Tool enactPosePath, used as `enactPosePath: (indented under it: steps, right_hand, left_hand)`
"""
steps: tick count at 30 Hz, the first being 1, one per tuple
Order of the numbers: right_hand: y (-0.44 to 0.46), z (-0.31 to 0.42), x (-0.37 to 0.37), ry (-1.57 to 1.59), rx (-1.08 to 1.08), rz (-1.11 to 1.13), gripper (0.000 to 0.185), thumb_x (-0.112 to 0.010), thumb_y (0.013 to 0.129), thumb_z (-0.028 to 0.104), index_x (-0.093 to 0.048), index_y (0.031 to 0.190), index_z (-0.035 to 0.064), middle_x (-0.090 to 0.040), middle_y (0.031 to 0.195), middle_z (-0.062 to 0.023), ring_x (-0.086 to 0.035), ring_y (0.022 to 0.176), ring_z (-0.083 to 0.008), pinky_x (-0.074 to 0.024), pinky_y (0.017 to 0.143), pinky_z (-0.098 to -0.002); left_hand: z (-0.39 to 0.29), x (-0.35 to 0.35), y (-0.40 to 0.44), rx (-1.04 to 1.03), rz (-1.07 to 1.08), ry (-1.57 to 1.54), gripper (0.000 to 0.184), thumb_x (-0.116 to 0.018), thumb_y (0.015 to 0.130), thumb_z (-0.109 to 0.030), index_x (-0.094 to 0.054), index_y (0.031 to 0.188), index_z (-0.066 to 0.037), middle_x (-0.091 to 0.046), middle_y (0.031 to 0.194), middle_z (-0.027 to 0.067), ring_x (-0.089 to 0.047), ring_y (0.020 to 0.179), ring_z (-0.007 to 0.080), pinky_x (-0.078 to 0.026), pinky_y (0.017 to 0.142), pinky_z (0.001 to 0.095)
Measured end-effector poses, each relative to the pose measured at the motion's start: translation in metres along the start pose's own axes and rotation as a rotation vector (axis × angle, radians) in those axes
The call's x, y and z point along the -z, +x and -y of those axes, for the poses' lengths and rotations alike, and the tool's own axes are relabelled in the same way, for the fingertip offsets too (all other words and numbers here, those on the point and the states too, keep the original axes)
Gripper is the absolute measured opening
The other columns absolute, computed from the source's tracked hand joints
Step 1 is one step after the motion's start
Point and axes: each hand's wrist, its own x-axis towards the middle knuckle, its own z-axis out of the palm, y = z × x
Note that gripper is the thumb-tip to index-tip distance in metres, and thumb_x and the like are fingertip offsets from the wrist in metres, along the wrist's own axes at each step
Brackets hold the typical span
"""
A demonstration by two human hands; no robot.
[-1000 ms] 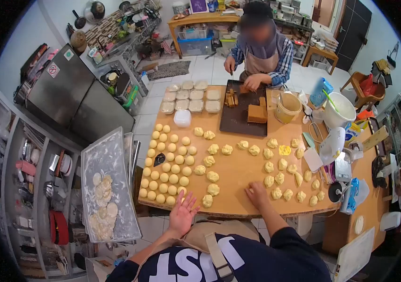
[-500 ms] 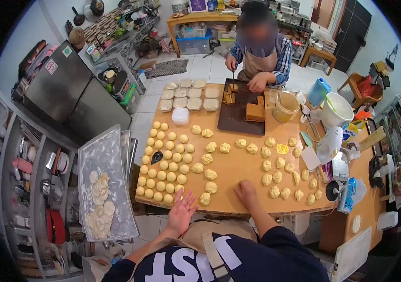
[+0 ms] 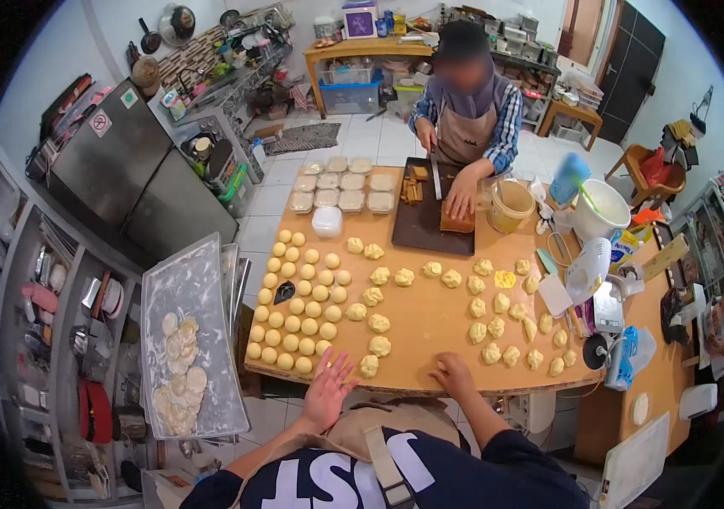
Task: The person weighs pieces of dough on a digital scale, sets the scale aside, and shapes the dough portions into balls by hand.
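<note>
My left hand (image 3: 328, 392) is open, palm up and fingers spread, just off the table's front edge beside the rows of smooth round dough balls (image 3: 309, 326). It holds nothing. My right hand (image 3: 453, 375) rests at the front edge of the wooden table (image 3: 417, 339) with its fingers curled under; whatever they may hold is hidden. Between and beyond my hands lie rough dough lumps (image 3: 379, 345), with more lumps (image 3: 491, 353) to the right of my right hand.
Across the table a person cuts brown cake (image 3: 457, 222) on a dark tray (image 3: 417, 233) with a knife (image 3: 437, 178). Lidded tubs (image 3: 351, 200) stand at the back left. A hand mixer (image 3: 589, 270) and white bucket (image 3: 604, 212) are at right. A floured tray (image 3: 218, 339) is at left.
My right hand has drawn back toward the table's front edge. My left hand has hardly moved. Across the table, the other person's hand has come down onto the cake and the knife has shifted.
</note>
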Motion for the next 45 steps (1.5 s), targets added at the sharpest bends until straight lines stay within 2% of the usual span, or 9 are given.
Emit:
enactPosePath:
  steps: [6, 9, 18, 22, 29, 36, 39, 42, 45]
  right_hand:
    - [0.026, -0.002, -0.003, -0.162, -0.064, -0.183, 0.044, -0.079, 0.07, 0.017, -0.056, 0.105, 0.003, -0.061, 0.101, -0.0181, -0.058, 0.093, -0.0382, -0.0495, 0.075, -0.0418]
    - [0.014, -0.002, -0.02, -0.029, -0.112, -0.008, 0.045, -0.08, 0.069, 0.017, -0.056, 0.105, 0.003, -0.061, 0.102, -0.0181, -0.058, 0.093, -0.0381, -0.0503, 0.075, -0.0409]
    - [0.025, -0.002, -0.001, -0.073, -0.017, -0.085, 0.048, -0.079, 0.07, 0.016, -0.056, 0.11, 0.0021, -0.06, 0.107, -0.0206, -0.058, 0.097, -0.0394, -0.0491, 0.081, -0.0407]
    - [0.005, -0.014, -0.003, -0.039, 0.103, 0.132, 0.05, -0.08, 0.069, 0.016, -0.056, 0.111, 0.0037, -0.06, 0.109, -0.0201, -0.058, 0.099, -0.0389, -0.0494, 0.081, -0.0413]
    - [0.026, -0.008, 0.013, -0.01, 0.044, 0.038, 0.052, -0.081, 0.069, 0.018, -0.055, 0.111, 0.0021, -0.059, 0.112, -0.0189, -0.056, 0.104, -0.0375, -0.0477, 0.088, -0.0407]
    - [-0.011, -0.017, 0.038, -0.135, 0.175, 0.394, 0.055, -0.075, 0.074, 0.021, -0.049, 0.119, 0.0019, -0.058, 0.111, -0.0202, -0.055, 0.106, -0.0379, -0.0464, 0.089, -0.0427]
    - [0.007, -0.009, 0.06, -0.212, -0.013, 0.608, 0.056, -0.077, 0.073, 0.019, -0.049, 0.119, 0.0018, -0.061, 0.105, -0.0181, -0.058, 0.1, -0.0362, -0.0483, 0.086, -0.0421]
    - [0.046, 0.041, 0.091, 0.099, -0.057, 0.314, 0.057, -0.079, 0.072, 0.017, -0.049, 0.118, 0.0025, -0.063, 0.098, -0.0154, -0.062, 0.095, -0.0341, -0.05, 0.083, -0.04]
    - [0.075, 0.113, 0.149, 0.164, 0.326, 0.032, 0.052, -0.081, 0.071, 0.015, -0.053, 0.114, 0.004, -0.064, 0.103, -0.014, -0.063, 0.093, -0.0313, -0.0507, 0.081, -0.0395]
  left_hand:
    - [0.008, 0.004, -0.005, 0.038, -0.055, -0.026, 0.064, -0.045, 0.096, -0.037, -0.015, 0.149, -0.019, -0.025, 0.151, 0.0119, -0.034, 0.13, 0.0257, -0.034, 0.103, 0.0433]
    - [0.012, -0.005, -0.004, 0.035, -0.03, -0.008, 0.064, -0.044, 0.096, -0.036, -0.014, 0.149, -0.018, -0.026, 0.151, 0.0121, -0.033, 0.131, 0.0261, -0.034, 0.103, 0.0437]
    - [0.027, -0.009, -0.006, 0.016, -0.071, -0.054, 0.06, -0.042, 0.098, -0.034, -0.015, 0.149, -0.016, -0.027, 0.15, 0.0128, -0.035, 0.132, 0.0266, -0.035, 0.103, 0.0441]
    - [0.03, -0.03, -0.003, -0.027, -0.042, -0.033, 0.06, -0.042, 0.098, -0.035, -0.015, 0.149, -0.016, -0.028, 0.15, 0.0121, -0.035, 0.132, 0.0265, -0.035, 0.103, 0.0437]
    - [0.053, -0.056, 0.007, 0.015, -0.118, -0.101, 0.059, -0.042, 0.098, -0.037, -0.017, 0.148, -0.019, -0.03, 0.149, 0.0112, -0.032, 0.133, 0.0263, -0.032, 0.104, 0.0435]
    - [0.066, -0.1, 0.036, 0.002, -0.162, -0.191, 0.056, -0.044, 0.096, -0.038, -0.026, 0.146, -0.018, -0.031, 0.15, 0.0095, -0.031, 0.134, 0.0262, -0.029, 0.106, 0.0425]
    - [0.071, -0.124, 0.052, 0.048, -0.325, -0.137, 0.056, -0.045, 0.096, -0.04, -0.03, 0.144, -0.016, -0.033, 0.149, 0.0096, -0.03, 0.134, 0.0254, -0.028, 0.106, 0.0405]
    - [0.082, -0.142, 0.062, 0.054, -0.322, -0.062, 0.056, -0.043, 0.096, -0.046, -0.035, 0.141, -0.013, -0.036, 0.147, 0.008, -0.03, 0.135, 0.0235, -0.031, 0.104, 0.037]
    - [0.061, -0.192, 0.053, 0.175, -0.275, -0.073, 0.062, -0.036, 0.096, -0.053, -0.04, 0.136, -0.006, -0.046, 0.137, 0.012, -0.045, 0.126, 0.0253, -0.036, 0.104, 0.0396]
